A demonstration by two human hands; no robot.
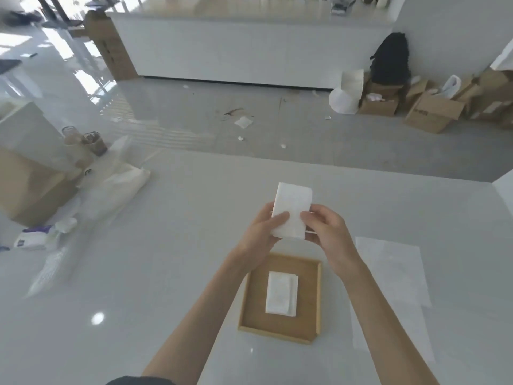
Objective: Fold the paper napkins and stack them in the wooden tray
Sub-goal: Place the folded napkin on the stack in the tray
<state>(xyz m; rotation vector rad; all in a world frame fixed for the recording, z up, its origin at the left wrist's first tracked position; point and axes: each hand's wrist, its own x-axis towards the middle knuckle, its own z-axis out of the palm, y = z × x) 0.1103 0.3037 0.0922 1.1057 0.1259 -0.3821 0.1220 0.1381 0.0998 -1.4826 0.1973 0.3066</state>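
Pinches a folded napkin (pixel 291 211) at frame centre, left hand (pixel 259 234) on its left edge, right hand (pixel 326 230) on its right, long axis pointing up-frame. Probably calls for a straight move down-frame to the wooden tray (pixel 254 301), equally near both hands, onto the stack (pixel 280 294) lying the same way.

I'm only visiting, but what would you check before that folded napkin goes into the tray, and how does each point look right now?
1. Folded napkin is a neat rectangle: ok.
2. Left hand and right hand both pinch its near end: ok.
3. Wooden tray lies just nearer than the hands: ok.
4. Stack in the tray squared up: not ok, a lower sheet peeks out on the right.
5. Number of napkins in the stack: cannot tell.
6. Flat napkin waiting right of the tray: ok.
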